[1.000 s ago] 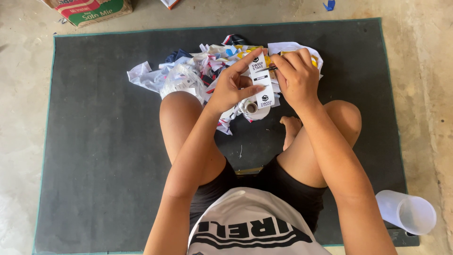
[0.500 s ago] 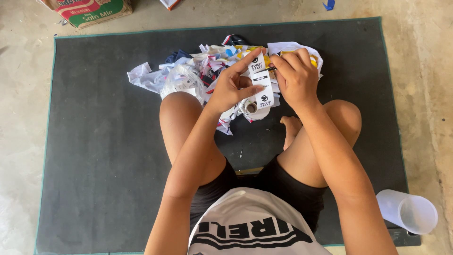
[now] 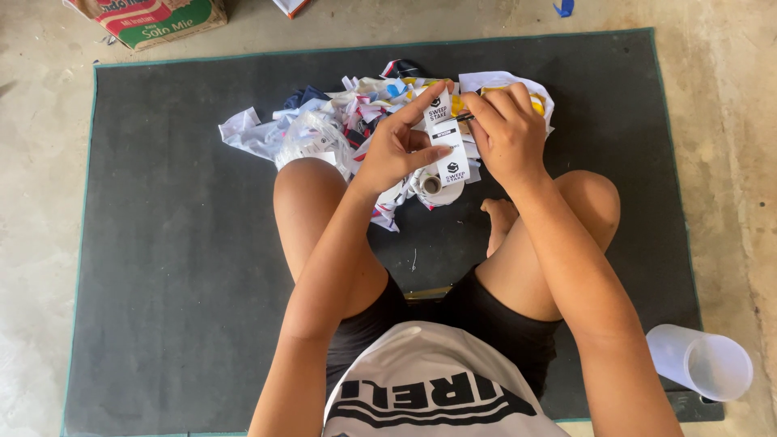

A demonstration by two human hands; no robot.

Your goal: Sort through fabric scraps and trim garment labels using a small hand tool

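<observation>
I sit cross-legged on a dark grey mat (image 3: 162,243). My left hand (image 3: 396,146) pinches a narrow white paper tag (image 3: 445,137) with black print, holding it upright above my knees. My right hand (image 3: 506,133) is closed around a thin dark tool (image 3: 463,117) whose tip meets the tag's upper right edge. Just beyond both hands lies a heap of crumpled white and coloured wrappers and paper scraps (image 3: 340,121). A small round roll (image 3: 431,184) rests below the tag, among the scraps.
A translucent plastic cup (image 3: 704,362) lies on its side at the mat's near right corner. A red and green cardboard box (image 3: 154,16) stands past the mat's far left corner. Bare concrete floor (image 3: 728,121) surrounds the mat.
Both hands hold the tag and tool much as before; the fingers have shifted only slightly. Nothing else has moved.
</observation>
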